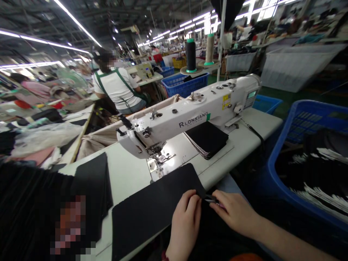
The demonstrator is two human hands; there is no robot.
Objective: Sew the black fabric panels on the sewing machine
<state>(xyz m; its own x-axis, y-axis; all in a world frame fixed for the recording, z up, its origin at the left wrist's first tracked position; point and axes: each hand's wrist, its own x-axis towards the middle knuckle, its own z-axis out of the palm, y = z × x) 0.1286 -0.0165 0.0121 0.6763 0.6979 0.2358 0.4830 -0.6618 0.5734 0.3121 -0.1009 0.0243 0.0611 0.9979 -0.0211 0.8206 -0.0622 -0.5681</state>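
Observation:
A large black fabric panel (pixel 152 206) lies across the front of the pale sewing table (pixel 127 163). My left hand (pixel 186 221) pinches its right-hand edge between thumb and fingers. Just beside it, my right hand (pixel 235 210) is closed around small thread snips (pixel 210 200), whose metal tips reach the panel's edge. Beyond the panel stands a white sewing machine (pixel 174 123) with its needle area lit. A stack of black pieces with pale edges (pixel 209 139) sits under the machine's arm.
More black panels (pixel 91 181) are piled at the left. A blue basket (pixel 282 181) of black and white pieces stands close on the right. Thread cones (pixel 191 56) rise behind the machine. A person in a white shirt (pixel 119 87) sits ahead.

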